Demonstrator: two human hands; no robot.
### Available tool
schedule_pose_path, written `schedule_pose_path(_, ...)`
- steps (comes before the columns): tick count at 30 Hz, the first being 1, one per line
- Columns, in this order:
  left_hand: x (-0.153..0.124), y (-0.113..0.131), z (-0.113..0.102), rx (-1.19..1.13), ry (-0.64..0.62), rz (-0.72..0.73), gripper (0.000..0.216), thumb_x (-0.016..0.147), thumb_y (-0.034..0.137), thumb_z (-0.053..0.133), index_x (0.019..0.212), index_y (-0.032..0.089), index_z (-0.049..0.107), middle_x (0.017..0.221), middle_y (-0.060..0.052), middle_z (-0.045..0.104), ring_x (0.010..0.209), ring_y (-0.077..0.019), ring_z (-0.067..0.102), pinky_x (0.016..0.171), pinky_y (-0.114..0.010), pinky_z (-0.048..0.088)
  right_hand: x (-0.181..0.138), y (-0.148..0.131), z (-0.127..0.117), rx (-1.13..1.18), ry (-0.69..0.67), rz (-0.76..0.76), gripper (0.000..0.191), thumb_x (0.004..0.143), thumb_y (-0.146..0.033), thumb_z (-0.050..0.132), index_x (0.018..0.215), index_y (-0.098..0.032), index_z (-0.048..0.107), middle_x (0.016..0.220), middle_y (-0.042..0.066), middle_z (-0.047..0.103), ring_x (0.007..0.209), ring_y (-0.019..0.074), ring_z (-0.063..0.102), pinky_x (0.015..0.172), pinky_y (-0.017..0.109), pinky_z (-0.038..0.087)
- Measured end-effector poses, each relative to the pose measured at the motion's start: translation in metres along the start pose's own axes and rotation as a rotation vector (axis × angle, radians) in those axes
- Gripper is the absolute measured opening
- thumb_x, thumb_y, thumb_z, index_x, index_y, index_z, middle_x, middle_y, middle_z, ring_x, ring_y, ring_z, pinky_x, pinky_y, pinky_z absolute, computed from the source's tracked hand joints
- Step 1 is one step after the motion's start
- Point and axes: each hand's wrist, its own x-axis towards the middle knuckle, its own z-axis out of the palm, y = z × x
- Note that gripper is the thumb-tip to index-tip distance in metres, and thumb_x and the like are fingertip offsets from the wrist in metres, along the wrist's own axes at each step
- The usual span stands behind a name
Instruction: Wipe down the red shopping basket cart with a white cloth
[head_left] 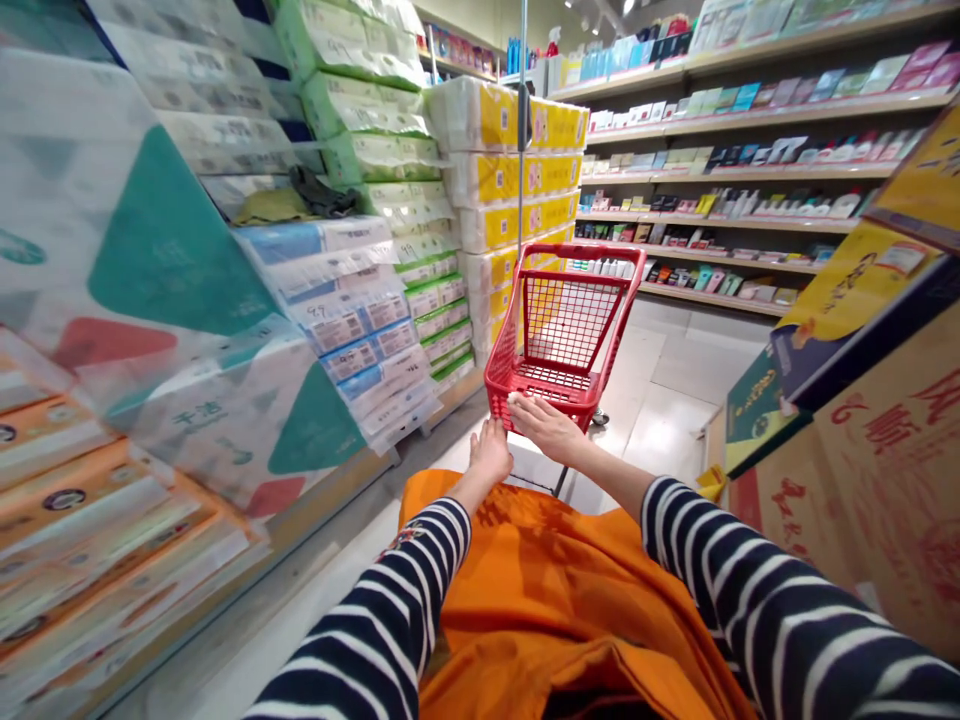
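Observation:
A small red plastic shopping cart (574,378) with a mesh basket stands in front of me in the aisle. My left hand (492,452) is at its near left corner, the fingers bent against the rim. Just to the right, my right hand (546,424) lies across the cart's near edge, its fingers close together and curved over the rim. Both hands are close to each other and touch the cart. The undersides of the fingers are hidden. I see no goods in the basket.
Stacked tissue packs (352,320) line the left side, with yellow-and-white packs (487,180) farther on. Cardboard boxes (862,470) crowd the right. Shelves of small packaged goods (750,175) stand at the back. A thin vertical pole (520,60) rises behind the cart.

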Motion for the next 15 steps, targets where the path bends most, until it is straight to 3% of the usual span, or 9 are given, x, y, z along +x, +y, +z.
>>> schedule_pose_path(3,0.0,-0.009,-0.008,0.004,0.019,-0.018,0.07,0.077,0.013,0.044,0.143,0.011,0.021,0.153,-0.014,0.019,0.141,-0.0229,0.017,0.112,-0.048,0.021,0.01,-0.005,0.019,0.018,-0.057,0.051,0.042,0.089,-0.009,0.038,0.13,-0.008,0.048,0.137,0.015,0.048,0.133,0.0254,0.035,0.108,0.044,0.035)
schedule_pose_path(7,-0.001,-0.02,-0.008,0.007,0.002,-0.025,0.07,0.077,0.014,0.044,0.143,0.011,0.021,0.154,-0.013,0.016,0.142,-0.0228,0.016,0.112,-0.048,0.021,-0.006,-0.017,0.038,0.04,-0.143,0.13,0.041,0.089,-0.007,0.036,0.128,-0.006,0.049,0.133,0.017,0.051,0.127,0.0231,0.045,0.105,0.041,0.038)
schedule_pose_path(10,-0.001,-0.022,-0.005,-0.006,-0.035,-0.041,0.07,0.078,0.016,0.045,0.143,0.011,0.02,0.154,-0.013,0.016,0.142,-0.0229,0.016,0.113,-0.047,0.02,0.0,-0.02,0.034,0.081,-0.139,0.093,0.04,0.091,-0.01,0.035,0.128,-0.008,0.05,0.134,0.015,0.051,0.128,0.0233,0.042,0.107,0.042,0.037)
schedule_pose_path(15,0.0,-0.022,-0.006,0.002,-0.038,-0.035,0.071,0.078,0.016,0.046,0.144,0.01,0.018,0.154,-0.014,0.015,0.142,-0.0222,0.014,0.113,-0.047,0.02,0.051,-0.008,0.018,0.079,-0.07,0.055,0.042,0.09,-0.01,0.035,0.13,-0.01,0.05,0.141,0.013,0.044,0.137,0.0274,0.028,0.112,0.048,0.025)
